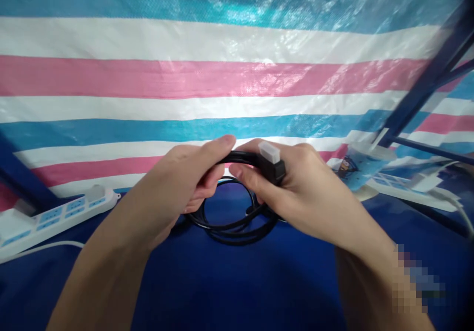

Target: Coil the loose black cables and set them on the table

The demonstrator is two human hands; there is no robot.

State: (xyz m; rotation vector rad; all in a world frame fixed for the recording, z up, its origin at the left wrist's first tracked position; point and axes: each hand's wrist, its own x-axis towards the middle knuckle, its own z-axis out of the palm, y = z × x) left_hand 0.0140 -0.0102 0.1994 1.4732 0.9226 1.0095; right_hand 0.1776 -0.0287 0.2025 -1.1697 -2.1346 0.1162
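Between my hands is a black cable (242, 157) with a chunky black plug that carries a whitish translucent cap (269, 152). My right hand (289, 173) is closed around the plug end, its thumb lying along the near side. Pinched on the cable just left of the plug, my left hand (192, 173) has its thumb on top and its fingers curled below. Loops of the same black cable (237, 239) hang or lie beneath both hands, over the blue surface. Some of the coil is hidden behind the fingers.
A white power strip (70, 215) lies at left on the blue table (237, 286), with a white cord beside it. Another power strip (411, 190) and a light-blue cup-like container (365, 165) stand at right. Striped plastic sheeting (222, 79) and blue frame posts (418, 94) rise behind.
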